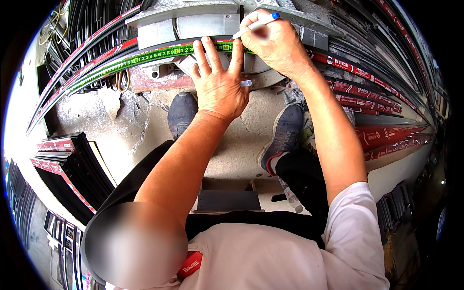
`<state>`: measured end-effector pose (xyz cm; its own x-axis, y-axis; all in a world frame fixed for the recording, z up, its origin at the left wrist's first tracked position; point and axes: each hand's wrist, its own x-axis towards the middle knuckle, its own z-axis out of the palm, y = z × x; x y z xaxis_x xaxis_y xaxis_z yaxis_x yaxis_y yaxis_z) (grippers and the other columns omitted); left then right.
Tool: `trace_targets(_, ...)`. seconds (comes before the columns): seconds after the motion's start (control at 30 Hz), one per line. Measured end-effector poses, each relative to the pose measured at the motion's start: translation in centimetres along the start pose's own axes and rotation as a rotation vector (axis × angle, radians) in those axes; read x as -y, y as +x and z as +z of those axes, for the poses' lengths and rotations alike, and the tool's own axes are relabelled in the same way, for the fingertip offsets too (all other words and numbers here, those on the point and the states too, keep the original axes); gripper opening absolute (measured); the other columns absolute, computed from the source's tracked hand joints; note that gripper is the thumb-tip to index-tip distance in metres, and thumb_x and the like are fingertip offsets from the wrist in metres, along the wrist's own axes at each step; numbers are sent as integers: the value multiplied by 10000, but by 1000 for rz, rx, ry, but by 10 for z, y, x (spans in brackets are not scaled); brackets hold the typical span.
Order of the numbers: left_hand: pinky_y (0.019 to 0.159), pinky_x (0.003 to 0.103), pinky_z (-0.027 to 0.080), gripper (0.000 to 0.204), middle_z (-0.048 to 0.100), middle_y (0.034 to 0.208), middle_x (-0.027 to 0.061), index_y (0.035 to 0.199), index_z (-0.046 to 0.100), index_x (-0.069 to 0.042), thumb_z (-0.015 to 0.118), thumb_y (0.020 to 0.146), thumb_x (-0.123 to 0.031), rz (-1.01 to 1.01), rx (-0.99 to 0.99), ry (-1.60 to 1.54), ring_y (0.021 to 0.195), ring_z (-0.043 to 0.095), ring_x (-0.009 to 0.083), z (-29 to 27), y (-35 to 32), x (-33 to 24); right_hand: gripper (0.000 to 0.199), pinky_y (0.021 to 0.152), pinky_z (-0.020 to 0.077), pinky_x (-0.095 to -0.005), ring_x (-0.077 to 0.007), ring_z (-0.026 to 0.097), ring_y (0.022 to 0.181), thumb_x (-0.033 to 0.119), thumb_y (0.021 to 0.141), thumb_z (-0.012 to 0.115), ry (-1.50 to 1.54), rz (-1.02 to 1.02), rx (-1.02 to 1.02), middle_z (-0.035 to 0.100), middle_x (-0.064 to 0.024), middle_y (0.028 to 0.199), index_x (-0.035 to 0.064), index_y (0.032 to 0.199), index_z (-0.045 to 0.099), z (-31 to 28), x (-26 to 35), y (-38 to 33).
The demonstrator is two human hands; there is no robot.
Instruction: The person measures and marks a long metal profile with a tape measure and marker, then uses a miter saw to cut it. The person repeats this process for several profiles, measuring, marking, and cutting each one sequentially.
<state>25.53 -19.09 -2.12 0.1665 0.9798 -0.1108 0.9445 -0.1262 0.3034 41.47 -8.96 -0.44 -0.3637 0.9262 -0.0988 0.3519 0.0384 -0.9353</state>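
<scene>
My left hand (220, 84) lies palm down with its fingers spread, fingertips pressing on a green tape measure (159, 54). The tape is stretched along a long dark profile strip with red film (126, 44). A small whitish cap (246, 83) pokes out from the thumb side of this hand; the thumb is hidden, so I cannot tell how it is held. In my right hand (278, 46) is a white marker pen (261, 24) with a blue end, pinched in the fingers. Its tip meets the strip's upper edge, just above my left index fingertip.
Behind the strip stands a grey metal machine bed (208, 24) with scattered shavings. Bundled profiles (377, 72) fan out at the right, and dark ones (96, 24) at the far left. Stacked frame pieces (67, 164) stand at lower left. My shoes (285, 133) rest on the concrete floor (232, 154).
</scene>
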Motion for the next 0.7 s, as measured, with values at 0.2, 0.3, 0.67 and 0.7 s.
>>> trace_targets(0.2,1158,677,295,1040,98,1657,423,1708,182,-253,741,840,-375,2,8,-1,1533,120,630,-2,0,0,83,745,545,-255,-54,654,837,123,1031,687,32,18,-1,696,12,891,42,1032,670,1,4,0)
trace_targets(0.3,1156,678,294,1032,96,1658,422,1709,179,-253,732,844,-370,-4,19,8,1534,120,629,-2,0,0,79,754,550,-258,-57,662,843,119,1030,686,27,32,-5,701,9,889,41,1033,671,2,4,0)
trace_targets(0.67,1143,687,302,1013,98,1656,429,1708,187,-252,716,851,-364,5,0,-1,1533,117,632,0,0,0,75,771,552,-257,-58,662,866,113,1031,687,68,63,-1,697,14,909,42,1050,670,3,0,-1)
trace_targets(0.7,1141,687,302,1012,98,1656,430,1708,188,-252,716,851,-364,6,0,-4,1534,116,632,0,0,0,74,771,551,-256,-57,660,867,113,1032,687,73,61,3,695,16,910,43,1050,669,3,-2,-1)
